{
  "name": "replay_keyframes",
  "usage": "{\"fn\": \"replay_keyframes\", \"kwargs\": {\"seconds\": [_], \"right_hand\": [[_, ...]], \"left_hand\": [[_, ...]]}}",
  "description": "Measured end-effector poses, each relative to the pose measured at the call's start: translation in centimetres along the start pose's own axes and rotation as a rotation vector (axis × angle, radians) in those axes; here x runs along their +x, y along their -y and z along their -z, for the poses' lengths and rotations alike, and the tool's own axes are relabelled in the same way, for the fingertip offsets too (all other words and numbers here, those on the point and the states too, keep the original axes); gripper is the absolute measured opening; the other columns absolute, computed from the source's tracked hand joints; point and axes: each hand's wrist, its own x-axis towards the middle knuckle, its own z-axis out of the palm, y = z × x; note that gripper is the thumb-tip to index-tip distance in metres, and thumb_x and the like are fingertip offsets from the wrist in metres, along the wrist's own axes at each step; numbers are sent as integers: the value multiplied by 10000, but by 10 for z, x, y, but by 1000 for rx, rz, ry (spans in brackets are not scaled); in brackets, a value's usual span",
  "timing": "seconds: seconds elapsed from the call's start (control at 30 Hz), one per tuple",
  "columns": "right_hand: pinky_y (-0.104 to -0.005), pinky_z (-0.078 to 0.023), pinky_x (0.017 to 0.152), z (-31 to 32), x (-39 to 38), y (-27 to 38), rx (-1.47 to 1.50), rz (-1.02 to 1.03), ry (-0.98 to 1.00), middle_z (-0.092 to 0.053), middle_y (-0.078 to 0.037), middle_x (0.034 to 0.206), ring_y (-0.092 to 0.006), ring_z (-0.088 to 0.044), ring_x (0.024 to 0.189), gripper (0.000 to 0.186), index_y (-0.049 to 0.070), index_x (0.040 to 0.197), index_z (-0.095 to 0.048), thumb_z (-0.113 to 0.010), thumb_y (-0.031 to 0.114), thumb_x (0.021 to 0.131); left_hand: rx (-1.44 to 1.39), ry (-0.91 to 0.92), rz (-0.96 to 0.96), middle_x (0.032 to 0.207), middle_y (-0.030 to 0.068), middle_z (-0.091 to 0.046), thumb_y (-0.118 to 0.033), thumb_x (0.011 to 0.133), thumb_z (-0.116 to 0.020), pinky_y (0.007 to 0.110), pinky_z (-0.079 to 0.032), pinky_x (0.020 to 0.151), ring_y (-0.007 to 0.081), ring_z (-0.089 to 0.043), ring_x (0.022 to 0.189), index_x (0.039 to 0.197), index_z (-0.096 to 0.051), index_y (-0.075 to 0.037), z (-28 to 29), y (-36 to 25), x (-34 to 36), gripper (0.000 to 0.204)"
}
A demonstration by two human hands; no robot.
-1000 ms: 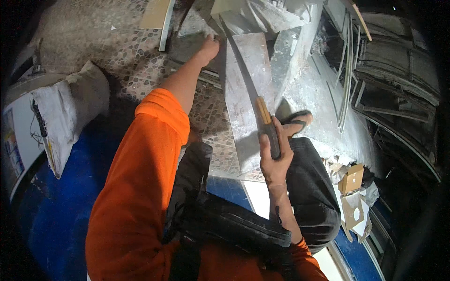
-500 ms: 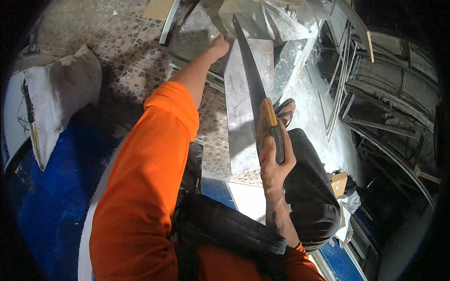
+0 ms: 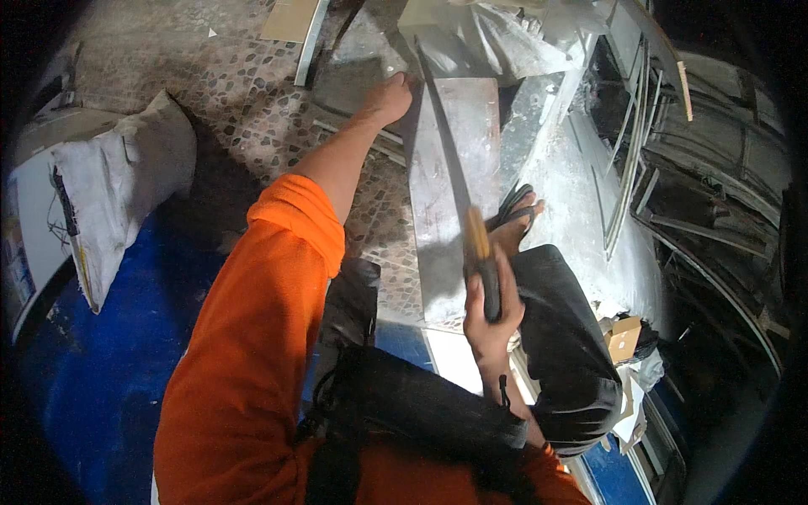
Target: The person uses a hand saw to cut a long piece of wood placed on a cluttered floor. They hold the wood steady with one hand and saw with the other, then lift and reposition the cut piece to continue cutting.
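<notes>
A person in an orange sleeve [image 3: 252, 337] looks down at a long, pale grey board [image 3: 446, 194] that lies on a pebble-patterned floor [image 3: 252, 109]. The left hand [image 3: 389, 94] reaches far forward and rests closed on the board's far left corner, pressing against its edge. The right hand [image 3: 488, 316] sits near the board's close end, fingers wrapped tightly round the dark and wooden handle of a handsaw [image 3: 459, 194]. The saw's long narrow blade runs up the board lengthwise, slightly right of its middle, with its tip near the far end. Compared with half a second ago, the saw handle sits a little closer to the person and the blade looks motion-blurred, while the left hand keeps the same corner. A foot in a sandal [image 3: 518, 219] rests just right of the board, touching its right edge, with a dark trouser leg [image 3: 564, 337] bent beside it. Well left of the board lies a white sack [image 3: 126, 185] against a blue panel [image 3: 93, 370]. Right of the board, pale dusty sheets and curved metal strips [image 3: 631, 168] are stacked. A small cardboard box [image 3: 624, 337] sits right of the knee.
</notes>
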Motion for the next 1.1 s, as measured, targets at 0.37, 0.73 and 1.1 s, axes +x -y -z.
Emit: {"fn": "replay_keyframes", "kwargs": {"seconds": [0.37, 0.73, 1.1], "right_hand": [[-362, -490, 1059, 27, -18, 36, 49, -145, 30, -700, -238, 1297, -240, -667, 1220, 480, -81, 1438, -549, -603, 40, 977], [-374, -553, 940, -62, 136, 20, -164, -73, -19, -738, -257, 1179, -305, -730, 1104, 442, -46, 1343, -637, -695, 191, 975], [-394, -547, 894, -97, 179, -8, -59, 156, -200, -754, -255, 1073, -348, -753, 995, 421, -28, 1281, -689, -726, 242, 961]], "left_hand": [[-16, -132, -107, 1392, 256, -619, -359, 1116, -357, 559, -475, 1050, 469, -608, 1237, 1322, -618, -23, -10, 31, 19, 473], [-300, 34, -93, 1434, 217, -610, -406, 1099, -344, 501, -442, 1126, 424, -575, 1321, 1419, -590, -64, -16, 6, 0, 529], [-36, -68, -141, 1310, 244, -675, -488, 1098, -363, 536, -494, 1040, 442, -615, 1264, 1339, -609, -56, -1, 8, 14, 552]]}}
